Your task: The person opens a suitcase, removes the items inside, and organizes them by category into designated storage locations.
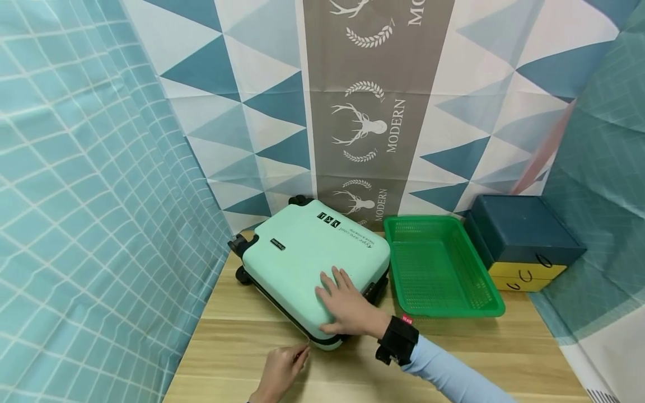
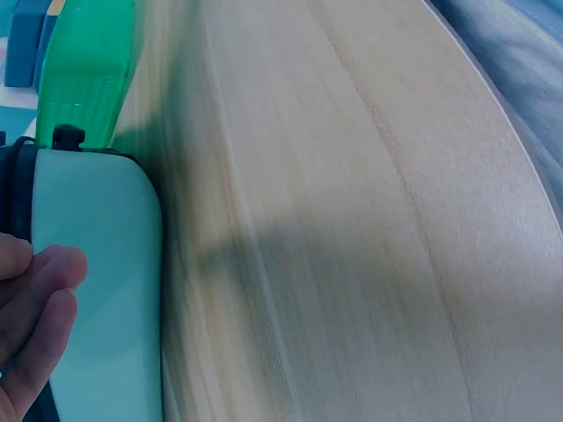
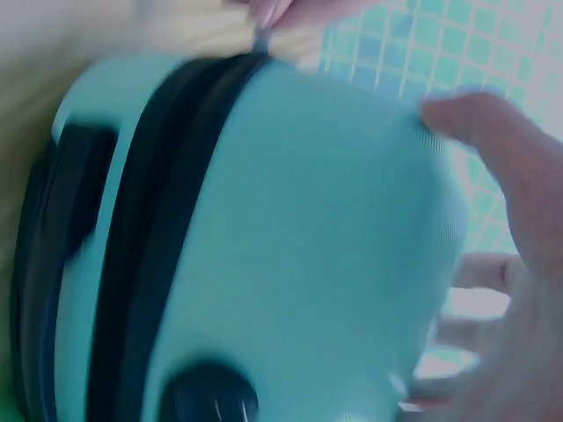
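Note:
A mint-green hard-shell suitcase lies flat on the wooden table, its wheels toward the back left. Spread fingers of my right hand rest on top of the shell near its front right corner. Down at the front corner, my left hand pinches a small zipper pull on the black zipper band. In the left wrist view, curled fingers sit against the suitcase's side and hide the pull. Black lettering and a small label mark the lid.
Right of the suitcase stands a green plastic basket, close to its edge. Beyond that is a dark blue box over yellow drawers. A patterned curtain hangs behind, and blue checked cloth borders the left side.

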`<action>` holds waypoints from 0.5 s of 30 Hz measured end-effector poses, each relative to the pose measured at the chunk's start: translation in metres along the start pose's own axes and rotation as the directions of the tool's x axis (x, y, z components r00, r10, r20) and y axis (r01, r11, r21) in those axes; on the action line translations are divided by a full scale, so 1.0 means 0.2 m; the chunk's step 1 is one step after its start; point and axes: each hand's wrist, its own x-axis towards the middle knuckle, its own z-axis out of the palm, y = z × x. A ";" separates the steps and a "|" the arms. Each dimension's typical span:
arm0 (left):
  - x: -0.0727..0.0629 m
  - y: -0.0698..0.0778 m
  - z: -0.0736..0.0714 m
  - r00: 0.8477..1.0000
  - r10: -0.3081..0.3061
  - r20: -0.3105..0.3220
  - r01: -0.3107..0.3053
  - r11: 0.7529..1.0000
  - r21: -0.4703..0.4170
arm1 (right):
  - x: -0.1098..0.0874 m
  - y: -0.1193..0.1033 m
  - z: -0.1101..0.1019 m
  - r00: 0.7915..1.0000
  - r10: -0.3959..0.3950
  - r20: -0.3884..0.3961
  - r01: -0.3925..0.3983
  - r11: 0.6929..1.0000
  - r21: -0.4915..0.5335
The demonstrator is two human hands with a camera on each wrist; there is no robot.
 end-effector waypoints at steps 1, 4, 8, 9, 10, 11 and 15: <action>-0.01 0.00 0.00 1.000 -0.003 0.002 0.003 1.000 -0.004 | 0.00 -0.03 0.02 0.999 0.019 -0.025 -0.019 1.000 0.003; -0.01 0.01 0.01 1.000 -0.017 0.007 0.018 0.999 -0.028 | 0.01 -0.08 0.09 0.991 0.064 -0.116 -0.065 0.998 0.001; -0.01 0.00 0.02 1.000 -0.025 0.011 0.025 0.999 -0.044 | 0.04 -0.08 0.16 0.974 0.042 -0.221 -0.062 0.995 -0.084; -0.01 0.00 0.02 1.000 -0.025 0.011 0.025 0.999 -0.043 | 0.04 -0.07 0.16 0.972 0.029 -0.235 -0.053 0.994 -0.097; -0.01 0.00 0.02 1.000 -0.020 0.009 0.020 0.999 -0.041 | 0.05 -0.06 0.16 0.969 0.013 -0.247 -0.040 0.994 -0.102; -0.01 0.00 0.02 1.000 -0.013 0.008 0.013 0.999 -0.041 | 0.05 -0.04 0.15 0.969 0.002 -0.248 -0.028 0.994 -0.102; 0.01 0.01 0.04 0.999 0.022 0.027 -0.021 0.999 -0.038 | 0.04 0.02 0.11 0.981 -0.039 -0.189 0.031 0.998 -0.047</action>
